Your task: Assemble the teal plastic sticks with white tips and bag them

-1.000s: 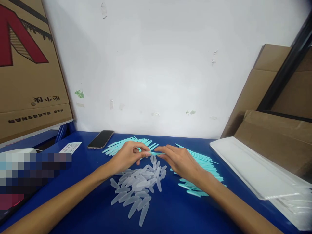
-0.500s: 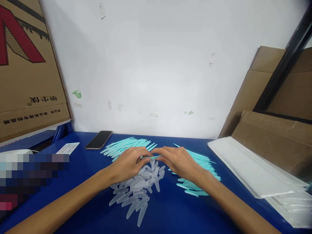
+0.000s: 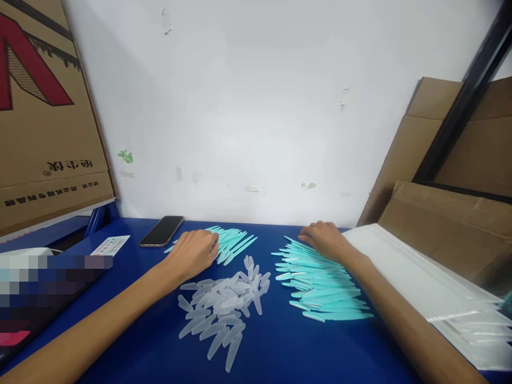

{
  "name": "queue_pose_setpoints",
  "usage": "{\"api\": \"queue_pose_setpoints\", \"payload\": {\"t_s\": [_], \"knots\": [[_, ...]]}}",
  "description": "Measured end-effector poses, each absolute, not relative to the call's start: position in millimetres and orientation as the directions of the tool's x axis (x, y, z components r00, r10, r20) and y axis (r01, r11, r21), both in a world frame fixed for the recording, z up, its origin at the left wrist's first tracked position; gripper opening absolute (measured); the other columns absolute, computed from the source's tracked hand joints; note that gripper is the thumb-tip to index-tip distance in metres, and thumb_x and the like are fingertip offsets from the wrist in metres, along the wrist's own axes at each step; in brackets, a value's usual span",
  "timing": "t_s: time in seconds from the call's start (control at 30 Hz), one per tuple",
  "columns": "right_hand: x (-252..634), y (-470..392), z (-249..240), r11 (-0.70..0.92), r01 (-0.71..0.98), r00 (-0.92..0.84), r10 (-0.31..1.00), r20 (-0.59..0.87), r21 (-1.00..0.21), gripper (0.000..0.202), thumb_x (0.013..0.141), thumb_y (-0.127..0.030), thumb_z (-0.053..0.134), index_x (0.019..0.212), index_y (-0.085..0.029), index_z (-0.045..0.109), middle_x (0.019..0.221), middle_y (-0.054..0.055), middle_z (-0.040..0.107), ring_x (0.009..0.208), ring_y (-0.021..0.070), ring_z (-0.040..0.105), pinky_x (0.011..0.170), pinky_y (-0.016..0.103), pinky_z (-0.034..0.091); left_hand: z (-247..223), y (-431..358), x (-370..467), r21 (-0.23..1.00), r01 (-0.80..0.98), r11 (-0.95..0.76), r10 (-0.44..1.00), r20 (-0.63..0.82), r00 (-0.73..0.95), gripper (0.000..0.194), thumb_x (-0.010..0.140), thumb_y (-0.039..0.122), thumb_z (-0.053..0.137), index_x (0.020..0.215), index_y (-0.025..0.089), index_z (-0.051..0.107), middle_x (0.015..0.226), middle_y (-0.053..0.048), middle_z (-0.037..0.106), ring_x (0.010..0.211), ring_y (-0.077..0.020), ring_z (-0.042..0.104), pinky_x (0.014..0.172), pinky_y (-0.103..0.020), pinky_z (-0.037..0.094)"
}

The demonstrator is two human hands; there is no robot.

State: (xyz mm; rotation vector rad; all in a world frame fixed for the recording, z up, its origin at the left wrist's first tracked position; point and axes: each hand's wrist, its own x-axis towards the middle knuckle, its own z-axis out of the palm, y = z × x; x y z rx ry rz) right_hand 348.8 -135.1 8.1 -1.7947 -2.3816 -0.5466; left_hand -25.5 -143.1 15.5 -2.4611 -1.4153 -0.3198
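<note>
My left hand (image 3: 194,249) rests over the near-left part of a pile of slim, tapered turquoise sticks (image 3: 236,242). Its fingers curl down together, and the back of the hand hides whatever lies under the fingertips. On the other side, my right hand (image 3: 323,240) hovers at the far end of a larger pile of similar turquoise sticks (image 3: 320,282). Its fingers are loosely bent and apart, with nothing visible in them. Between the hands and closer to me lies a heap of small translucent tapered sleeves (image 3: 228,301), touched by neither hand.
A phone (image 3: 162,231) and a printed card (image 3: 111,246) lie at the left of the blue table (image 3: 280,352). White plastic-wrapped sheets (image 3: 404,272) and cardboard (image 3: 448,229) stand at the right. A big carton (image 3: 48,128) is at the left, and a white wall closes the back.
My hands were together over the translucent heap with a turquoise stick between them. They have parted, the left to the left pile, the right to the far end of the right pile.
</note>
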Motion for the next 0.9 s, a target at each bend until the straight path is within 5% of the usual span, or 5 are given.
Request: {"api": "queue_pose_setpoints", "payload": {"t_s": [0.23, 0.47, 0.7, 0.9], "knots": [[350.8, -130.3, 2.3, 0.247, 0.948, -0.287, 0.935, 0.210, 0.200, 0.021, 0.095, -0.036, 0.054, 0.099, -0.025, 0.072, 0.086, 0.004, 0.074, 0.084, 0.0219, 0.068, 0.074, 0.031, 0.040, 13.3, -152.6, -15.7, -0.168, 0.786, -0.594, 0.713, 0.341, 0.612, 0.031, 0.097, 0.026, 0.041, 0.104, 0.015, 0.069, 0.103, -0.016, 0.065, 0.102, -0.0322, 0.056, 0.063, -0.033, 0.046], [354.4, -121.8, -4.6, 0.243, 0.950, -0.281, 0.939, 0.197, 0.197, 0.014, 0.094, -0.029, 0.056, 0.096, -0.023, 0.068, 0.090, 0.003, 0.075, 0.083, 0.0202, 0.069, 0.069, 0.026, 0.039, 14.4, -164.6, -8.0, 0.079, 0.621, -0.780, 0.616, 0.271, 0.739, 0.026, 0.100, 0.029, 0.046, 0.100, 0.021, 0.070, 0.095, -0.004, 0.066, 0.089, -0.0200, 0.060, 0.103, -0.045, 0.040], [355.2, -119.8, -7.8, 0.242, 0.942, -0.291, 0.934, 0.209, 0.231, 0.014, 0.095, -0.028, 0.055, 0.099, -0.023, 0.067, 0.094, 0.004, 0.075, 0.084, 0.0207, 0.069, 0.067, 0.027, 0.039, 14.6, -160.6, -12.0, -0.012, 0.707, -0.707, 0.689, 0.210, 0.694, 0.022, 0.096, 0.027, 0.052, 0.105, 0.017, 0.070, 0.103, -0.010, 0.064, 0.101, -0.0294, 0.057, 0.078, -0.040, 0.049], [350.4, -125.3, -3.9, 0.197, 0.936, -0.275, 0.927, 0.256, 0.292, 0.016, 0.097, -0.027, 0.052, 0.105, -0.022, 0.065, 0.087, 0.006, 0.075, 0.081, 0.0235, 0.070, 0.067, 0.029, 0.039, 17.1, -161.2, -11.6, 0.022, 0.709, -0.704, 0.696, 0.218, 0.684, 0.027, 0.099, 0.028, 0.046, 0.107, 0.018, 0.070, 0.102, -0.010, 0.063, 0.101, -0.0282, 0.055, 0.076, -0.038, 0.049]]}}
